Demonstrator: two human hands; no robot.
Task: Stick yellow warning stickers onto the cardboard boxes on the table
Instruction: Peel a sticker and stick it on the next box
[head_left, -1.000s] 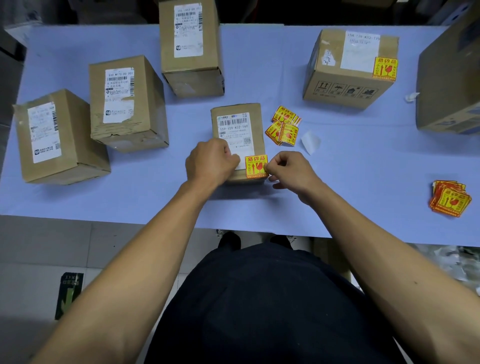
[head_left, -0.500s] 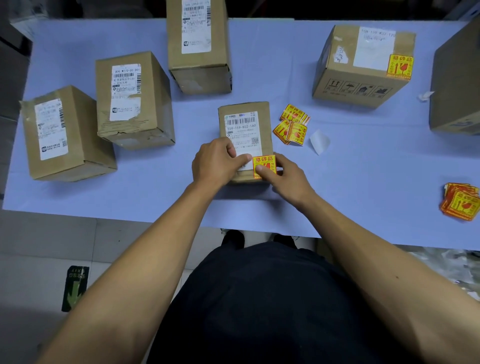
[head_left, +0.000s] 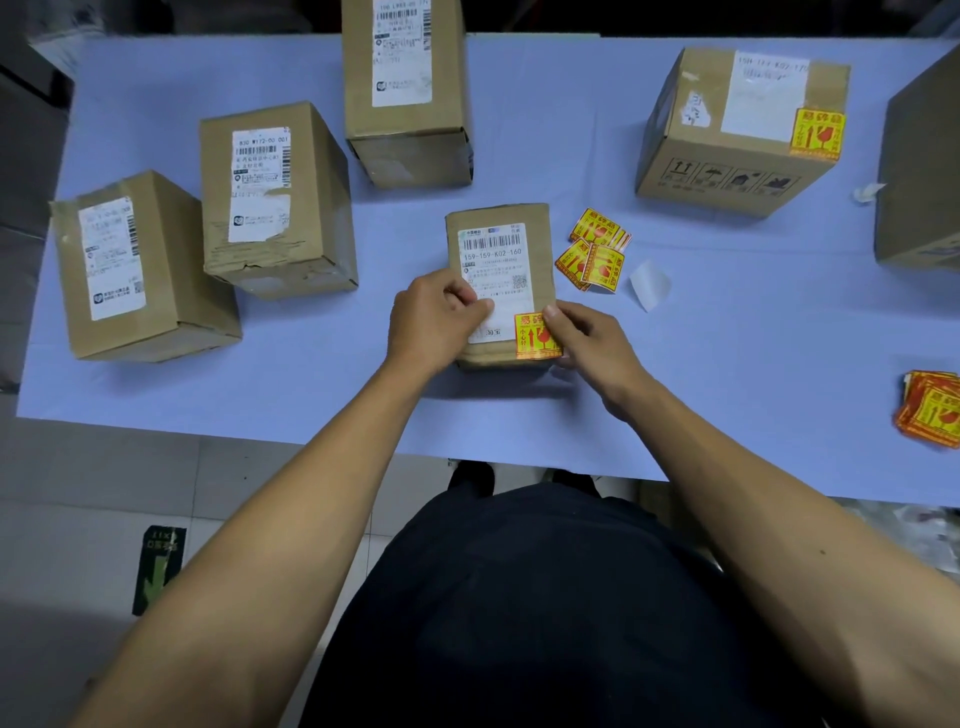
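Observation:
A small cardboard box (head_left: 543, 249) with a white shipping label lies at the table's middle. A yellow warning sticker (head_left: 530, 340) sits on its near right corner. My left hand (head_left: 436, 319) grips the box's left side with fingers curled over the label. My right hand (head_left: 589, 345) holds the box's right corner, its thumb pressing on the sticker. Loose yellow stickers (head_left: 595, 254) lie just right of the box. A stack of stickers (head_left: 930, 410) lies at the far right.
Three unstickered boxes stand at left and back: one (head_left: 171, 291), another (head_left: 317, 208), a tall one (head_left: 410, 150). A box (head_left: 727, 176) at back right bears a yellow sticker (head_left: 818, 132). Another box (head_left: 924, 171) is at the right edge. White backing paper (head_left: 649, 283) lies on the blue table (head_left: 727, 353).
My right hand moved from beside the sticker onto it, and the thumb now presses it down. My left hand kept its grip on the box.

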